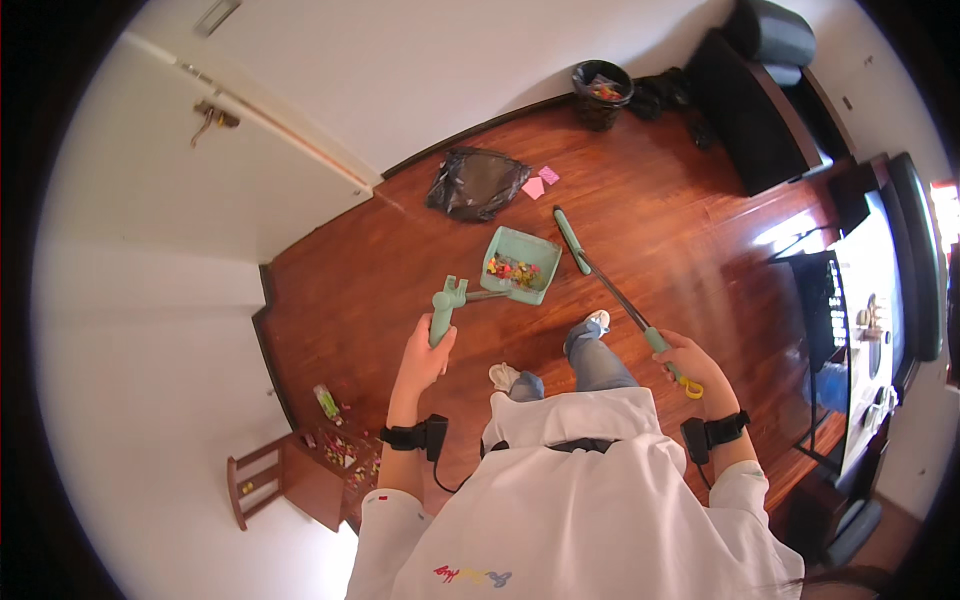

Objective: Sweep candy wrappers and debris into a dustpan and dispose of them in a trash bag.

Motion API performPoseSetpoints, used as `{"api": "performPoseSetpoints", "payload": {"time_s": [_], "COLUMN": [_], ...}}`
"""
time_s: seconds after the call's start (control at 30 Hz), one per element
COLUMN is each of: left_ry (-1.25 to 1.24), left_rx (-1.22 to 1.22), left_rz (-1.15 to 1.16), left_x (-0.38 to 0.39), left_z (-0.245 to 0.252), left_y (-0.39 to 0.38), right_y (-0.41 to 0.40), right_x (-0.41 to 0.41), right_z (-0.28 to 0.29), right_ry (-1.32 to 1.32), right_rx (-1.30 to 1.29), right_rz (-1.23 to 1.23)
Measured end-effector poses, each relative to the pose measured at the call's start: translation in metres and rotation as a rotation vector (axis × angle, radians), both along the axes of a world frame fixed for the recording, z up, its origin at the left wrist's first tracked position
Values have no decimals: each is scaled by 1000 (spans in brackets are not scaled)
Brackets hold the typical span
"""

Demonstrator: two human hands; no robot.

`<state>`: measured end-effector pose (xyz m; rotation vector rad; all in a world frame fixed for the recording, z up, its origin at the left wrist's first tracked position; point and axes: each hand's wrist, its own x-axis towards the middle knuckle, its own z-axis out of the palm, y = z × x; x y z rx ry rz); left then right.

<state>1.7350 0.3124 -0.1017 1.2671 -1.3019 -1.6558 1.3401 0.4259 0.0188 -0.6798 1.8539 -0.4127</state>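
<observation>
My left hand (429,352) grips the green handle of a long-handled dustpan (525,241). Its pan rests on the wooden floor, with colorful scraps (517,272) heaped inside. In my right hand (691,361) is the green grip of a metal-poled broom or floor squeegee (616,291); a yellow loop hangs from the grip's end. The tool's narrow green head lies on the floor just right of the pan, apart from it. Whether that head has bristles or a blade, I cannot tell. Beyond the pan sits a black plastic bag (476,184), beside two pink paper pieces (533,187).
A bag-lined bin (601,88) holding scraps stands by the far wall. At lower left, more scraps (341,452) and a green-and-white packet (327,403) lie near a wooden chair (315,480). A white door (172,172) is left; a table (862,360) and black chairs line the right.
</observation>
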Motion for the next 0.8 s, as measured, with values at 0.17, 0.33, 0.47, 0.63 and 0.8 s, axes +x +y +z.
{"api": "performPoseSetpoints", "payload": {"time_s": [0.17,0.33,0.47,0.63,0.8], "left_ry": [28,-73,33,118,86], "left_rx": [-129,-280,-266,-327,-438], "left_rz": [-94,-187,-94,-131,-131], "left_x": [-7,36,60,89,106], "left_z": [-15,22,50,70,45], "left_y": [35,91,133,178,219], "right_y": [72,158,225,293,347], "right_x": [12,63,104,142,182], "right_z": [-35,-41,-27,-42,-89], "right_ry": [69,-50,-39,-1,-50], "right_rx": [-32,-121,-190,-229,-245], "right_rz": [-37,-197,-323,-358,-387]}}
